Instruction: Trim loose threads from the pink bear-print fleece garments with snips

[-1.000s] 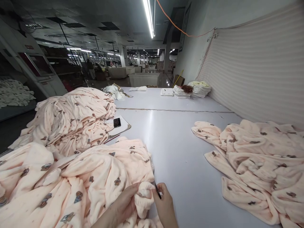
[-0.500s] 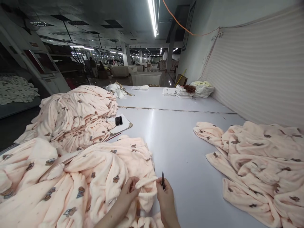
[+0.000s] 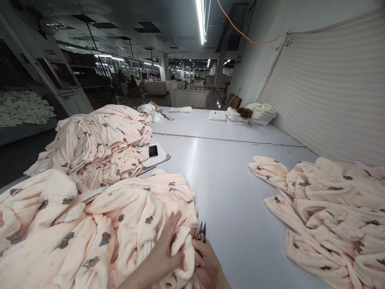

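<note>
A peach fleece garment (image 3: 132,216) printed with small bears lies bunched in front of me on the white table (image 3: 228,192). My left hand (image 3: 168,245) rests on its folded edge, fingers stretched forward and pressing the cloth. My right hand (image 3: 206,261) is closed round small thread snips (image 3: 202,232), whose two blades point up, slightly parted, right beside the fabric edge. Both hands touch the same fold of cloth at the bottom centre.
A tall heap of the same garments (image 3: 102,140) stands at the left, another pile (image 3: 333,204) at the right. A phone (image 3: 153,151) lies on a clipboard (image 3: 159,158). Folded stacks (image 3: 255,113) sit at the far end. A striped wall covering (image 3: 331,88) runs along the right.
My left hand went from pinching the fabric edge to lying flat on it with fingers stretched. The snips turned from tilted to upright, and the blades have parted.
</note>
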`<state>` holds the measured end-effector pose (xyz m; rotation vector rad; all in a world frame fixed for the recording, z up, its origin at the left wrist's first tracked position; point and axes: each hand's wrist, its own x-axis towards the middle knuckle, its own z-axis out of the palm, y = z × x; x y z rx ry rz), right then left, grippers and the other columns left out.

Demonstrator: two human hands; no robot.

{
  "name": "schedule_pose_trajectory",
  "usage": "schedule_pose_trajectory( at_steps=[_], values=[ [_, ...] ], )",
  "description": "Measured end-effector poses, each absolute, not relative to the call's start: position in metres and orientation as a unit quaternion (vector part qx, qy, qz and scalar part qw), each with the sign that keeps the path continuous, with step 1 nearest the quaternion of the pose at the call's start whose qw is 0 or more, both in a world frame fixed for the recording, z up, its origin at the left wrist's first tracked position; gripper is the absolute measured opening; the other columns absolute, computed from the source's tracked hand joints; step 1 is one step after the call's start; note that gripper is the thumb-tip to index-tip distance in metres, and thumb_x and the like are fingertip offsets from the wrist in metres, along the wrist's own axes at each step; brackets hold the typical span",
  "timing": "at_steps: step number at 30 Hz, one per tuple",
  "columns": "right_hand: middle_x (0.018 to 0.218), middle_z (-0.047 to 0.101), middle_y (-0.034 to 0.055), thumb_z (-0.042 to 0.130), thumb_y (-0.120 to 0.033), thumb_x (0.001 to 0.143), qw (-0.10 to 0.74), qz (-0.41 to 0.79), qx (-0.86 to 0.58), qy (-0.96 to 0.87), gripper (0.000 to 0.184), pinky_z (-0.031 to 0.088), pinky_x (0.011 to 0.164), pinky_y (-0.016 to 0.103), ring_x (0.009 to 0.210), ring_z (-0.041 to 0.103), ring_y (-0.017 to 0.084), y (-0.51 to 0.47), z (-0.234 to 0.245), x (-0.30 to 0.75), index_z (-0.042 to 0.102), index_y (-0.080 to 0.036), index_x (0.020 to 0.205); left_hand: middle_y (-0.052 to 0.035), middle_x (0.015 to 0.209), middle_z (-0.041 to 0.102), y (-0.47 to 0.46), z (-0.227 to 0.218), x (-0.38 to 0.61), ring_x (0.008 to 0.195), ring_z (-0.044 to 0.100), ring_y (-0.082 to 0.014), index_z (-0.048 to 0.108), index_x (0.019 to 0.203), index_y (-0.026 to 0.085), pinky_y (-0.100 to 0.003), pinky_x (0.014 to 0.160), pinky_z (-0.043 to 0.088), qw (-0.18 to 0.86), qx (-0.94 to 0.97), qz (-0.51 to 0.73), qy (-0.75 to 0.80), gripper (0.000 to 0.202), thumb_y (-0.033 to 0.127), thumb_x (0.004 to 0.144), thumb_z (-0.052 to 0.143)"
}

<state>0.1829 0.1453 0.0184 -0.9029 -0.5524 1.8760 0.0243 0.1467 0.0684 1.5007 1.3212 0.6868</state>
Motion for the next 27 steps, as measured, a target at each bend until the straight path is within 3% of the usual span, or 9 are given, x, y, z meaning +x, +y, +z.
schedule_pose_trajectory(
  at_steps=[2,4,8,11,14,17,20,24,27],
  values=[
    [0.048,0.038,-0.0112,0.071,-0.031,0.067,0.453,0.765,-0.370,-0.268,0.024,0.025,0.041,0.017,0.038,0.021,0.002,0.148,0.025,0.184,0.063,-0.016,0.085,-0.0061,0.135,0.049,0.160,0.080,0.015,0.117,0.050,-0.0257,0.034,0.139,0.027,-0.036,0.097,0.041,0.589,0.595,0.215,0.502,0.079,0.014,0.064,0.056],
    [0.062,0.050,-0.0064,0.072,-0.026,0.067,0.453,0.741,-0.385,-0.313,0.021,0.035,0.051,0.018,0.049,0.039,0.005,0.152,0.034,0.184,0.062,-0.016,0.083,-0.0032,0.115,0.061,0.169,0.087,0.009,0.097,0.059,-0.0222,0.046,0.131,0.026,-0.030,0.081,0.047,0.610,0.577,0.168,0.516,0.069,0.019,0.064,0.062],
    [0.072,0.054,-0.0048,0.068,-0.018,0.070,0.472,0.661,-0.433,-0.390,0.012,0.040,0.069,0.020,0.072,0.051,0.012,0.153,0.050,0.183,0.060,-0.019,0.079,-0.0007,0.090,0.065,0.171,0.084,0.011,0.084,0.059,-0.0217,0.065,0.096,0.020,-0.028,0.072,0.045,0.569,0.562,0.174,0.575,0.031,0.027,0.065,0.063],
    [0.078,0.058,-0.0026,0.064,-0.019,0.072,0.473,0.573,-0.469,-0.477,0.008,0.042,0.074,0.022,0.077,0.055,0.015,0.141,0.053,0.182,0.061,-0.021,0.079,0.0003,0.091,0.064,0.166,0.076,0.021,0.087,0.057,-0.0206,0.064,0.088,0.020,-0.027,0.075,0.043,0.552,0.553,0.212,0.587,0.021,0.023,0.068,0.056],
    [0.099,0.059,0.0015,0.061,-0.023,0.070,0.469,0.384,-0.554,-0.571,0.016,0.044,0.072,0.023,0.083,0.060,0.017,0.122,0.046,0.178,0.061,-0.024,0.086,0.0037,0.073,0.058,0.165,0.068,0.030,0.076,0.056,-0.0170,0.057,0.077,0.019,-0.025,0.068,0.042,0.545,0.529,0.261,0.596,0.008,0.023,0.072,0.052],
    [0.090,0.059,0.0007,0.065,-0.034,0.069,0.443,0.282,-0.638,-0.563,0.019,0.043,0.059,0.023,0.073,0.060,0.018,0.109,0.028,0.170,0.055,-0.026,0.084,0.0080,0.059,0.042,0.165,0.064,0.034,0.061,0.049,-0.0130,0.045,0.065,0.021,-0.022,0.058,0.038,0.537,0.493,0.308,0.612,0.016,0.029,0.073,0.056],
    [0.073,0.058,-0.0011,0.060,-0.039,0.076,0.434,0.264,-0.685,-0.522,0.018,0.042,0.059,0.025,0.068,0.057,0.019,0.112,0.008,0.165,0.048,-0.026,0.075,0.0095,0.057,0.039,0.162,0.066,0.037,0.053,0.046,-0.0106,0.040,0.066,0.022,-0.021,0.051,0.035,0.559,0.443,0.339,0.613,0.024,0.035,0.073,0.060],
    [0.073,0.061,-0.0001,0.054,-0.035,0.082,0.439,0.296,-0.665,-0.526,0.012,0.042,0.063,0.026,0.068,0.058,0.019,0.128,-0.001,0.170,0.051,-0.026,0.075,0.0075,0.060,0.050,0.153,0.075,0.040,0.049,0.051,-0.0123,0.042,0.079,0.024,-0.022,0.045,0.038,0.631,0.352,0.364,0.588,0.023,0.043,0.076,0.055],
    [0.078,0.061,0.0008,0.056,-0.041,0.082,0.435,0.307,-0.644,-0.550,0.017,0.043,0.066,0.025,0.072,0.060,0.019,0.133,0.006,0.177,0.057,-0.026,0.075,0.0018,0.069,0.060,0.151,0.078,0.040,0.058,0.057,-0.0155,0.049,0.089,0.021,-0.025,0.050,0.044,0.662,0.298,0.385,0.570,0.030,0.043,0.072,0.059]
  ],
)
